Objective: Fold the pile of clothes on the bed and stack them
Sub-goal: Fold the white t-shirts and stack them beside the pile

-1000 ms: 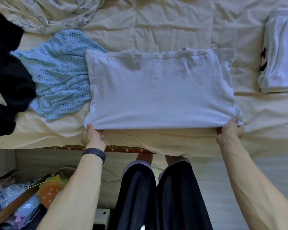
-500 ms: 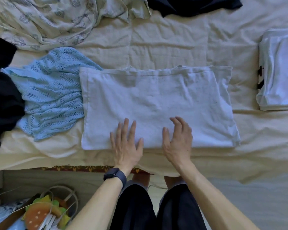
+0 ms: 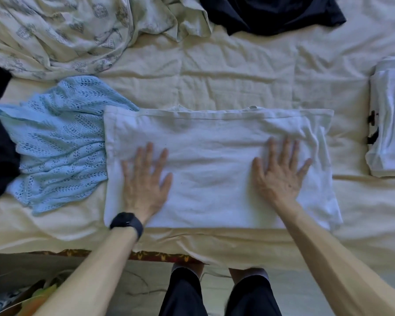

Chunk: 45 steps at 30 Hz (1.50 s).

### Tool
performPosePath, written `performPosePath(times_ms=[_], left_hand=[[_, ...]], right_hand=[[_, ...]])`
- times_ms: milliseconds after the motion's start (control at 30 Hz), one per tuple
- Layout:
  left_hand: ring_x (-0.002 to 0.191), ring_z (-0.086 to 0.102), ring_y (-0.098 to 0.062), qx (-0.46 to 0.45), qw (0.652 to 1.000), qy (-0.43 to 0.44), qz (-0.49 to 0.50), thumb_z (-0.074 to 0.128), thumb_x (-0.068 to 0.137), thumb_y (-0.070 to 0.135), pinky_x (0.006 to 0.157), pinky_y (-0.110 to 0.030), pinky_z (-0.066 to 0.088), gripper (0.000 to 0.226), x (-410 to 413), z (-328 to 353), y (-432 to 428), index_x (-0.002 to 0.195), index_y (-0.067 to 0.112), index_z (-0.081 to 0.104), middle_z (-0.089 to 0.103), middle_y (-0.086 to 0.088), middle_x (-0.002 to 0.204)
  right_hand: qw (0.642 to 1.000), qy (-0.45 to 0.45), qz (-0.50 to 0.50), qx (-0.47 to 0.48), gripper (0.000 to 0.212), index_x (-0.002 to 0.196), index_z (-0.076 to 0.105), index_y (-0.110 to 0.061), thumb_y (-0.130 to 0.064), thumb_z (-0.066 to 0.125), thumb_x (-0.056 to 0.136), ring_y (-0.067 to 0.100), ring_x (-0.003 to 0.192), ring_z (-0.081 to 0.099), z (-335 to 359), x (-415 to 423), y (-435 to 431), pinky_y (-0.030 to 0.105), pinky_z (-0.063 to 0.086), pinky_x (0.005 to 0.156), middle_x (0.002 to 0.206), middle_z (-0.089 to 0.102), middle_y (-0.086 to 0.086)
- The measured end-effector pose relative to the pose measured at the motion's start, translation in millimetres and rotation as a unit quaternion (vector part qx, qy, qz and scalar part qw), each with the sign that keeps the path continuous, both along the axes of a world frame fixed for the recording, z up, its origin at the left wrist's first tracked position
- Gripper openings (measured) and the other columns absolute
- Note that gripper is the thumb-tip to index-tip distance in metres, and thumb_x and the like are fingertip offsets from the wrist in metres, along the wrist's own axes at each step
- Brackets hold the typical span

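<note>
Our left hand (image 3: 144,179) and right hand (image 3: 281,176), flat with fingers spread and gripping nothing, have slid apart from the middle across the half-folded white garment (image 3: 210,176) on the bed (image 3: 214,71). We judge it smoothed, ready for another fold.

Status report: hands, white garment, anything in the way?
Left hand, right hand open, flat on folded white garment. Its edge overlaps blue knit top. White stack apart.
</note>
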<state>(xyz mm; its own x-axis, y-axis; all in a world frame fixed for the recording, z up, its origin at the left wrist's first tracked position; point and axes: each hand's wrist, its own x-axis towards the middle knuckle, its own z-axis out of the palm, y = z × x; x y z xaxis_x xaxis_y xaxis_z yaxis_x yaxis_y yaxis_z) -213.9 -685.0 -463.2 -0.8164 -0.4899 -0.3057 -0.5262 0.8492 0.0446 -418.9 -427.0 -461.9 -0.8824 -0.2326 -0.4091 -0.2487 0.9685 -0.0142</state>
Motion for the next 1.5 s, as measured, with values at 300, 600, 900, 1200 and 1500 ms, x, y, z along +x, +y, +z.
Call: performPosePath(times_ms=[300, 600, 900, 1200, 1500], left_hand=[[0.155, -0.001, -0.016, 0.002, 0.997, 0.012, -0.072, 0.011, 0.101, 0.061, 0.122, -0.044, -0.008, 0.062, -78.3, -42.8, -51.9, 0.159, 0.04, 0.003, 0.0, 0.003, 0.169], [0.155, 0.008, -0.025, 0.062, 0.992, 0.087, -0.068, 0.034, 0.1, 0.05, 0.12, -0.062, 0.003, 0.062, -74.2, -18.0, 52.4, 0.158, 0.033, 0.023, 0.007, -0.003, 0.169], [0.154, -0.01, -0.027, 0.194, 0.975, -0.024, -0.105, 0.025, 0.098, 0.067, 0.118, -0.064, -0.001, 0.072, -73.4, 7.1, 234.2, 0.159, 0.039, 0.001, -0.012, 0.003, 0.168], [0.133, 0.046, -0.025, 0.092, 0.979, -0.04, -0.177, 0.056, 0.092, 0.018, 0.098, -0.038, 0.044, 0.068, -144.9, 49.1, 334.5, 0.155, 0.024, 0.03, 0.044, 0.003, 0.149], [0.058, 0.048, -0.019, 0.284, 0.92, 0.076, 0.261, 0.055, 0.096, 0.033, 0.049, -0.03, 0.029, 0.02, -149.9, 80.2, 322.5, 0.078, 0.026, 0.052, 0.052, 0.006, 0.061]], right_hand=[[0.993, 0.01, 0.117, -0.011, 0.07, 0.163, 0.006, -0.036, -0.063, 0.016, 0.099, 0.012, 0.157, -0.009, -29.1, -40.2, -18.5, 0.053, -0.01, 0.123, 0.171, -0.003, -0.005], [0.993, 0.021, 0.113, -0.04, 0.07, 0.162, 0.012, -0.029, -0.056, 0.022, 0.099, 0.021, 0.158, 0.0, 2.7, -31.8, 11.1, 0.056, -0.006, 0.123, 0.171, 0.002, 0.003], [0.999, -0.02, 0.03, -0.002, 0.065, 0.161, -0.007, -0.032, -0.053, 0.017, 0.104, 0.01, 0.155, -0.015, 2.8, -59.6, 126.3, 0.054, -0.002, 0.125, 0.171, -0.006, -0.003], [0.98, -0.046, -0.044, -0.191, 0.035, 0.13, 0.06, -0.003, -0.018, 0.058, 0.098, 0.035, 0.118, 0.054, 33.1, -79.4, 175.8, 0.042, 0.039, 0.106, 0.127, 0.06, 0.017], [0.897, -0.271, -0.25, -0.245, 0.03, 0.094, 0.069, -0.01, -0.037, 0.055, 0.099, 0.024, 0.083, 0.065, 60.9, -113.9, 185.5, 0.038, 0.051, 0.075, 0.091, 0.07, 0.007]])
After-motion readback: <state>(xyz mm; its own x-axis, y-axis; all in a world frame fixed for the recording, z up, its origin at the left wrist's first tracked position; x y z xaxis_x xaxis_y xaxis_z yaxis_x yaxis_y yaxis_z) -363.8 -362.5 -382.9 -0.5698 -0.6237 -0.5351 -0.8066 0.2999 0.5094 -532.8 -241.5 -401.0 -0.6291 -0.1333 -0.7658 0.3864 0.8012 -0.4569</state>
